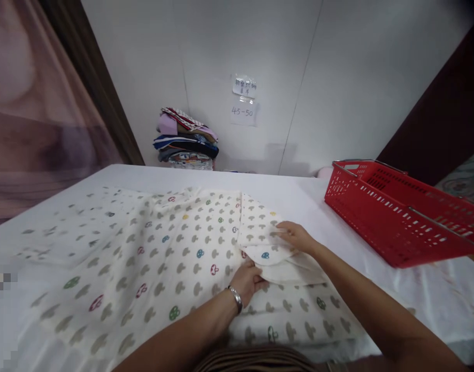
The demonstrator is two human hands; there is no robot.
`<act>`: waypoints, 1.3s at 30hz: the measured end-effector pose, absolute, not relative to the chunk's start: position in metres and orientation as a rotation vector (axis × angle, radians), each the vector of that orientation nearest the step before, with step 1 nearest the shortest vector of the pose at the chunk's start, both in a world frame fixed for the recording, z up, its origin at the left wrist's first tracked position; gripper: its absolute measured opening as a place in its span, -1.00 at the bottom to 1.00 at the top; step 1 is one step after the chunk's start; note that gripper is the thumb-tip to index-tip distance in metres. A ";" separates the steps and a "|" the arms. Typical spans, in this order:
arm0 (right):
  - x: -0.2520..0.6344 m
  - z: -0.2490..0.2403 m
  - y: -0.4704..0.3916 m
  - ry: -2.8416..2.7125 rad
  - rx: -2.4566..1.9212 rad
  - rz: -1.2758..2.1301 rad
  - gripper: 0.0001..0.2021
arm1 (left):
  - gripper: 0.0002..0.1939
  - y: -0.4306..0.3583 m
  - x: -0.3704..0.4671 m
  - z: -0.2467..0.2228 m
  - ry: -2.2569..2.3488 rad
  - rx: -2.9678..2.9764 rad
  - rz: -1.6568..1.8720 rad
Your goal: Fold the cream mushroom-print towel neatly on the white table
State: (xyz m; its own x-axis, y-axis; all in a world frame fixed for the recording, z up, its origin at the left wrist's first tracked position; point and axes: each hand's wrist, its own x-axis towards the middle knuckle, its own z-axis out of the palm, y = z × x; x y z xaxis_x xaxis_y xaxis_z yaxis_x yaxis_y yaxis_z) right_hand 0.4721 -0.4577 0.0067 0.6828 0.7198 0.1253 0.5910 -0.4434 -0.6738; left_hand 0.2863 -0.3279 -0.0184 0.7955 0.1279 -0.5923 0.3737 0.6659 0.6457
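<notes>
A large off-white cloth printed with grey and coloured mushrooms is spread over the white table, with creases on its left part. Toward its right side a section lies folded over, and a loose flap with a curved edge shows plain white layers under it. My left hand, wearing a silver bracelet at the wrist, has its fingers curled on the cloth at the lower edge of this flap. My right hand is on the right edge of the folded section, fingers closed on the cloth and thumb hidden.
A red plastic basket with metal handles stands on the right of the table. At the back, against the wall, sits a stack of folded fabrics. Paper notes are taped to the wall. A curtain hangs at the left.
</notes>
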 end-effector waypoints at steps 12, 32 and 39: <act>0.427 0.009 -0.447 -1.214 -2.139 0.606 -0.80 | -0.80 -0.333 0.287 -0.019 0.626 0.876 -0.095; 0.417 0.017 -0.457 -0.892 -2.089 0.617 -0.68 | -0.87 -0.334 0.298 -0.009 0.629 0.739 -0.027; 0.414 0.026 -0.461 -0.962 -2.049 0.611 -0.63 | -0.72 -0.334 0.303 -0.004 0.666 0.694 -0.083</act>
State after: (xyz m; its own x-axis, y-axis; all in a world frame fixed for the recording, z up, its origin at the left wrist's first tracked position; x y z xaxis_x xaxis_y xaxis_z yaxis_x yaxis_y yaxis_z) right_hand 0.4140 -0.4615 0.0257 0.5986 0.7956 -0.0935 0.4226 -0.4128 -0.8068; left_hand 0.3029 -0.3336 -0.0040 0.7919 0.1426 -0.5937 0.2847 0.7740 0.5656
